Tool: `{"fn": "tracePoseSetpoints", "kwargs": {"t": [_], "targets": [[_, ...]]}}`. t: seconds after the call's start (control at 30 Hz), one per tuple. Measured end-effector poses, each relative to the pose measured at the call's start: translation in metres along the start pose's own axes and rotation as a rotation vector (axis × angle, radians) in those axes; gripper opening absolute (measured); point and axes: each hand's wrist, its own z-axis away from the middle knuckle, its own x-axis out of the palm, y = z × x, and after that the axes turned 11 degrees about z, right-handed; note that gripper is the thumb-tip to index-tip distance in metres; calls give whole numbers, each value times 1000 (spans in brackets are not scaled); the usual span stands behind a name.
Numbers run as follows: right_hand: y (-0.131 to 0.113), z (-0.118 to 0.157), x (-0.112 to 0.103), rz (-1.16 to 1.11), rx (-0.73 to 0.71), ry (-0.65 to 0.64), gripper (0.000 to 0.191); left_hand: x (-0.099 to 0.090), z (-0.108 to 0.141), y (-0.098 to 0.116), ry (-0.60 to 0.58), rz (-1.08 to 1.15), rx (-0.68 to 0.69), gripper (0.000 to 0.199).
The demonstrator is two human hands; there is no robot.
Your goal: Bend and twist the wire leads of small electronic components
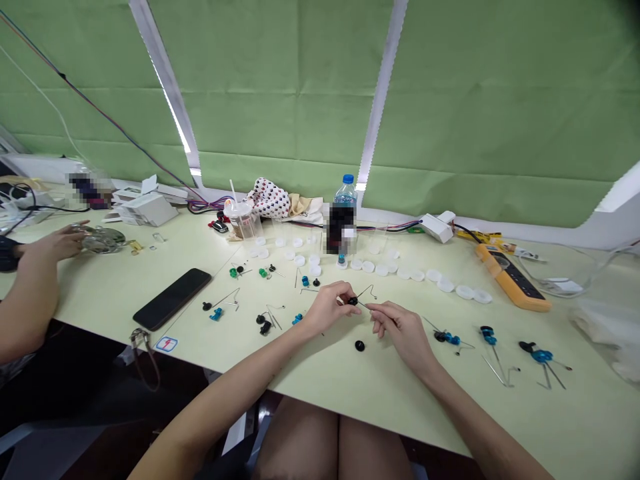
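Now the left hand (327,307) has its fingers clamped on a black part (353,301), the right hand (403,328) on a thin rod (365,305), perhaps already joined; blue parts (542,356) lie untouched.

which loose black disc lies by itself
The black disc on the near side of the left hand and right hand; the others lie near metal rods.

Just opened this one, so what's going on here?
At a pale table, a person's left hand pinches a small black part, while the right hand holds a thin metal rod by it. A black disc lies nearer the person. Blue pieces and bent wires lie around; white round pieces lie behind.
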Motion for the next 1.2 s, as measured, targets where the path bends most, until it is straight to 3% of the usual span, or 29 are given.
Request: {"fn": "tracePoseSetpoints", "kwargs": {"t": [0.23, 0.47, 0.73, 1.0, 1.2], "targets": [[1, -1, 1, -172, 155, 72, 35, 1, 1, 2, -41, 78, -79, 28], [-3, 5, 2, 257, -157, 153, 32, 2, 0, -2, -15, 230, -142, 35], [5, 0, 1, 510, -333, 115, 36, 0, -1, -3, 13, 258, -120, 35], [7, 3, 1, 534, -272, 115, 39, 2, 1, -2, -27, 251, -100, 33], [11, 4, 4, 435, -165, 77, 42, 3, 4, 4, 6, 183, -65, 32]]}}
